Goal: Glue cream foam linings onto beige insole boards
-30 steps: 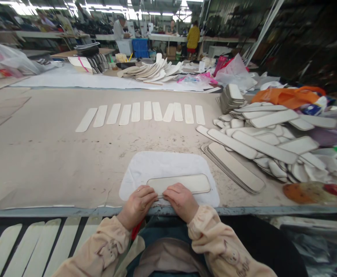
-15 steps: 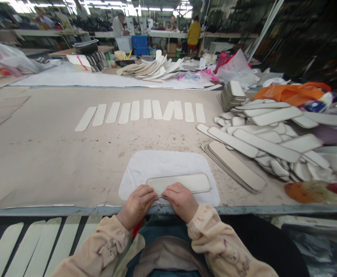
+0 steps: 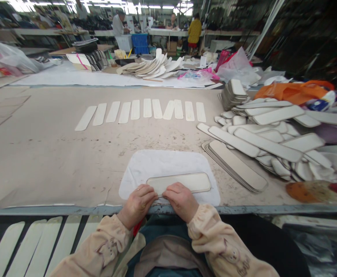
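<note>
A long white strip with rounded corners and a dark edge line (image 3: 186,182) lies on a white sheet (image 3: 168,161) near the table's front edge. My left hand (image 3: 139,202) pinches the strip's near edge toward its left end, fingers closed. Close beside it, my right hand (image 3: 180,198) grips the same near edge around the middle, its fingers also pressed together. My fingertips hide part of that edge. To the right of the sheet sits a neat stack of similar strips (image 3: 237,165).
A loose heap of strips (image 3: 272,142) covers the table's right side, with an orange bag (image 3: 292,92) behind. Several small white pieces (image 3: 147,108) stand in a row farther back. More long pieces (image 3: 31,246) lie below the table edge at left. People work in the background.
Both hands stay at the same place on the strip's near edge. The view has shifted very slightly; nothing else visibly differs.
</note>
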`<state>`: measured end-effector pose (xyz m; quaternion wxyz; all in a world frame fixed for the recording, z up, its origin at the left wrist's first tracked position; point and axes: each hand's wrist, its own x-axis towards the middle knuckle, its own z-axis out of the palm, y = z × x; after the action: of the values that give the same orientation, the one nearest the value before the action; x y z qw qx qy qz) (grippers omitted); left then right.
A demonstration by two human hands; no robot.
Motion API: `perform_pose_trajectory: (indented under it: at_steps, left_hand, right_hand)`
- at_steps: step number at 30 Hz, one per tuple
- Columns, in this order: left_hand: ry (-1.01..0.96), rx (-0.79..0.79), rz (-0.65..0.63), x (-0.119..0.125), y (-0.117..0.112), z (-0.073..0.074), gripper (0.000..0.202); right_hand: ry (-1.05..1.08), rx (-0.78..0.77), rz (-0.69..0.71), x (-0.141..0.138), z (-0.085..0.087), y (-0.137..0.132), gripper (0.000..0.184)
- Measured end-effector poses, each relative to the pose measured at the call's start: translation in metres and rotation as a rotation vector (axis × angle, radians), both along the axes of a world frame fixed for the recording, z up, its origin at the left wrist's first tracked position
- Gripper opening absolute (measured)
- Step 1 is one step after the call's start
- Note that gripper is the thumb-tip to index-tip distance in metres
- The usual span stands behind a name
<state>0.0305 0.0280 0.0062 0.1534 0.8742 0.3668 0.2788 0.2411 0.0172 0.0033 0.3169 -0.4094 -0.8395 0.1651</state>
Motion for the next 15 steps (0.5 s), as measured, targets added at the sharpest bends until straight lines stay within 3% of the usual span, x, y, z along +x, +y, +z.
perform_pose_trajectory:
  at_steps: [6,9,12,15]
  left_hand:
    - [-0.099,-0.111,0.061,-0.007,0.000,0.008,0.017]
    - [-0.253,-0.178,0.209,-0.013,0.000,0.010,0.023]
    - [-0.313,-0.108,0.383,-0.016,0.001,0.009,0.021]
    - [-0.164,0.000,0.308,-0.014,0.002,0.010,0.019]
  right_hand:
    - [0.029,0.013,-0.005,0.001,0.002,0.000,0.016]
    - [0.032,0.023,-0.010,0.001,0.001,0.001,0.015]
    - [0.040,0.032,-0.006,0.001,-0.001,0.001,0.015]
    - [0.053,0.044,0.000,0.002,-0.002,0.001,0.015]
